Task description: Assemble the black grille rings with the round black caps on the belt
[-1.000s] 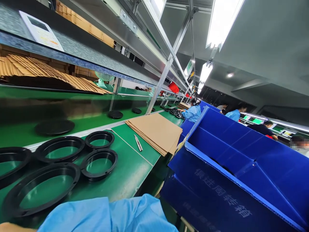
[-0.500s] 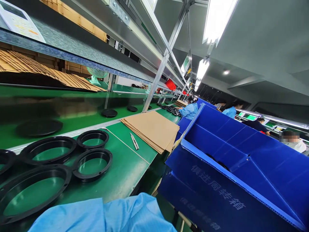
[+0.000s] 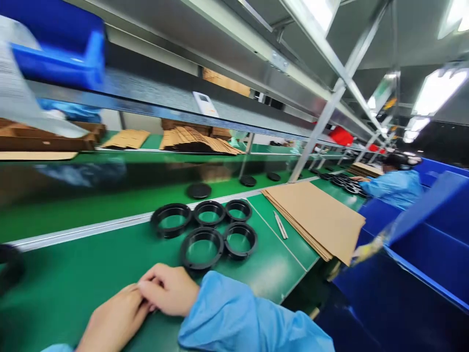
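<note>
Closely, right hand (image 3: 174, 289) touches left hand (image 3: 112, 320); right fingers (image 3: 158, 272) curled, left's part-hidden, grip unclear; paper (image 3: 16, 93) print blurred.

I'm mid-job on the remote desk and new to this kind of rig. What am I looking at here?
There is no machine: you see a person's bare left hand and right hand, touching each other over a green bench. Every picture comes from one camera worn on that person's head, looking forward and down. On the bench lie five black rings grouped together, a slim cutter and stacked cardboard sheets. A blue box is at the right. I see nothing held, though something small could be hidden between the hands.
</note>
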A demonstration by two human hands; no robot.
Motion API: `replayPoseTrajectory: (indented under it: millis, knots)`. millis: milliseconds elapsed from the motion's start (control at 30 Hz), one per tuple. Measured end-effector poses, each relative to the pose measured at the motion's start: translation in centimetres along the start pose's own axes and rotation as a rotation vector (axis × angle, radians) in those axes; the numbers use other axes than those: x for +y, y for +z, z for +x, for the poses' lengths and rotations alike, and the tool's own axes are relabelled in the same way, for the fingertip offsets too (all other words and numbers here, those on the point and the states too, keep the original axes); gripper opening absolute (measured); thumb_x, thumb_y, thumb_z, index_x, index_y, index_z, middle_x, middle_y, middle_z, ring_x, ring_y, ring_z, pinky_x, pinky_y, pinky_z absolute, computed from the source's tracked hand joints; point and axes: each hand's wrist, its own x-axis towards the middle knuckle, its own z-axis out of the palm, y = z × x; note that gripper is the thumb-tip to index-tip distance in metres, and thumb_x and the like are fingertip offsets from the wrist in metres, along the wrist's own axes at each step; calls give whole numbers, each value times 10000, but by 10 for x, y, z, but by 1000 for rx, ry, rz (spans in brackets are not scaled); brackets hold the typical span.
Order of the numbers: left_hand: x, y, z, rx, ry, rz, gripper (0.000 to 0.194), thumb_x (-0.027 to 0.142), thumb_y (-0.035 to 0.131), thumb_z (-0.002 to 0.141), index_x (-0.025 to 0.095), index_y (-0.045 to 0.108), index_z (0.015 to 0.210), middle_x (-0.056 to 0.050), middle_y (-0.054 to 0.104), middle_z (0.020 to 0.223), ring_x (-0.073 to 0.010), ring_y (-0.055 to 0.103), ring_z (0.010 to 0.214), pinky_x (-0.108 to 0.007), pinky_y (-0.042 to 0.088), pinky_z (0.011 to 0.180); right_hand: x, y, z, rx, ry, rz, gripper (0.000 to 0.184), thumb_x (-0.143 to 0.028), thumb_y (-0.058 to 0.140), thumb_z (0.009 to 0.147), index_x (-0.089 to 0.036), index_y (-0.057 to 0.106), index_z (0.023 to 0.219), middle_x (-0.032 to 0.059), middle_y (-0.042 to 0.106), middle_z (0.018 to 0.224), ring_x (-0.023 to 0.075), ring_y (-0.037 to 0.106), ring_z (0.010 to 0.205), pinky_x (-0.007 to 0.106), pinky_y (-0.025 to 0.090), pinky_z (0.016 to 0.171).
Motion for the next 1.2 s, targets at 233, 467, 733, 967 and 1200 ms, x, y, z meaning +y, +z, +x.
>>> replayPoseTrajectory:
  millis: [233, 467, 733, 967, 1200]
  knots:
    - [25, -15, -9, -156, -51, 17, 372, 119, 409, 902, 168, 754, 1031, -114, 714, 1179, -249, 668, 1101, -365, 507, 970, 13, 4, -3, -18, -101, 54, 203, -384, 554, 939, -188, 608, 943, -64, 546, 584, 80, 552, 486, 161, 445, 495]
    - [27, -14, -16, -96, -38, -42, 299, 129, 447, 921, 164, 742, 958, -99, 733, 1028, -250, 683, 995, -358, 517, 889, 10, 5, -8, -25, -119, 61, 446, -618, 507, 927, -178, 582, 915, -46, 546, 581, 97, 553, 501, 198, 451, 506]
    - [29, -11, -20, -23, 20, -103, 273, 156, 509, 920, 207, 762, 832, -62, 732, 862, -226, 679, 915, -313, 494, 823, 10, 3, -14, -64, -78, 87, 519, -689, 508, 915, -175, 579, 934, -48, 525, 591, 95, 533, 526, 220, 451, 534]
    - [23, -4, -22, 26, 30, -149, 251, 196, 508, 930, 225, 756, 906, -51, 733, 872, -224, 674, 871, -307, 487, 772, -15, -16, -8, -191, 34, 87, 557, -696, 608, 846, -159, 617, 995, -28, 581, 629, 111, 579, 551, 239, 494, 535]
    - [17, 0, -24, 91, 83, -232, 351, 234, 456, 959, 254, 669, 1237, -51, 746, 983, -231, 678, 938, -319, 514, 801, -76, -124, 94, 142, 39, 77, 589, -671, 790, 626, -159, 647, 881, -26, 560, 605, 100, 558, 559, 212, 462, 503]
